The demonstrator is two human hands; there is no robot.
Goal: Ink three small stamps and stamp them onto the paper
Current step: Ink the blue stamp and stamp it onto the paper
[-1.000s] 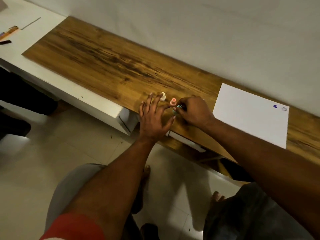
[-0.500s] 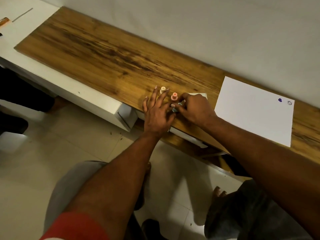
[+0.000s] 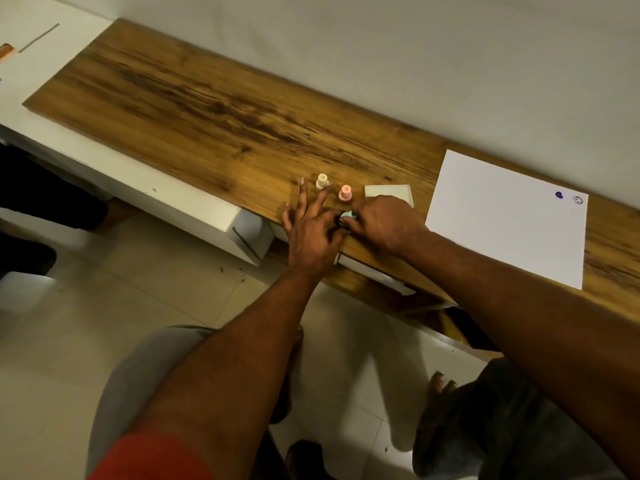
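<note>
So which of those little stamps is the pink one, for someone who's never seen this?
Find the long wooden shelf and the left hand on it. Two small stamps stand upright beyond the fingers; the pink stamp is nearer the white paper, the cream stamp farther.

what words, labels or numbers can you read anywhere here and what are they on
None can be read.
Paper: a solid purple mark and a round outlined mark, too small to tell if it holds letters.
Cream stamp, pink stamp, teal stamp and white pad: no lettering shows.
</note>
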